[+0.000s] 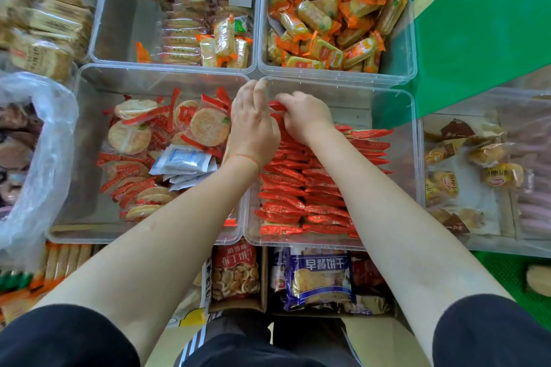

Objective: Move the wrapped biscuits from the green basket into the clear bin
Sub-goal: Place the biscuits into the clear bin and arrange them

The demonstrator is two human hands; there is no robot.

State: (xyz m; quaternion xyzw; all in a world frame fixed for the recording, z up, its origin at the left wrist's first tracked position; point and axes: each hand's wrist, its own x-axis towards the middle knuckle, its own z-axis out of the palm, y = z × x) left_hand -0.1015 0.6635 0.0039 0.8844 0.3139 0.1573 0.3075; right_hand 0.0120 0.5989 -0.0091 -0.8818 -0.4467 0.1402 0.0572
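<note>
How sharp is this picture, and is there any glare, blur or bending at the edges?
Head view: the middle is sharp, both hands, left and right, and the red-wrapped biscuits in the clear bin; the packets at top left are smeared; the plastic bag shows white glare; bin edges bow from the wide lens; lighting is soft, shadows faint.

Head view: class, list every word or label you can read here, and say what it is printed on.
"早餐饼干": on the blue packet in the nearest box.
Red-topped bag: large characters, too distorted to read surely.
Green carton, red biscuit wrappers, orange wrappers: print too small or blurred.
</note>
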